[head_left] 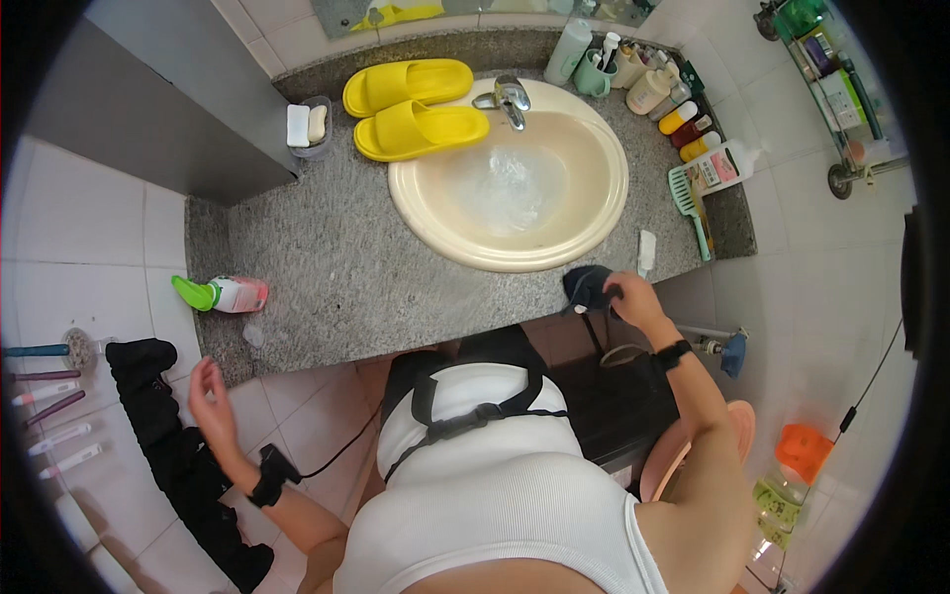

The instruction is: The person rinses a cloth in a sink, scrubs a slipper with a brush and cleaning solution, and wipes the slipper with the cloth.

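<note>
My right hand (638, 300) is closed on a small dark bundle that looks like cloth (586, 287), at the front edge of the grey stone counter (307, 252). A white patch shows on its underside, and what it is exactly I cannot make out. My left hand (210, 399) hangs off the counter's left front corner, holding nothing, its fingers loosely stretched. Nearest to it stand a spray bottle (237, 294) with a green head and pink liquid, and a long black cloth (183, 465) on the wall side. Water lies or runs in the cream oval basin (416, 213) below the chrome tap (511, 101).
Yellow slippers (421, 131) rest against the basin's left rim. A soap dish (315, 127) sits left of them. Bottles and a cup (595, 74) line the back right, with a green comb (690, 213) and a small white item (646, 253) nearer. A glass shelf (841, 99) juts out at right.
</note>
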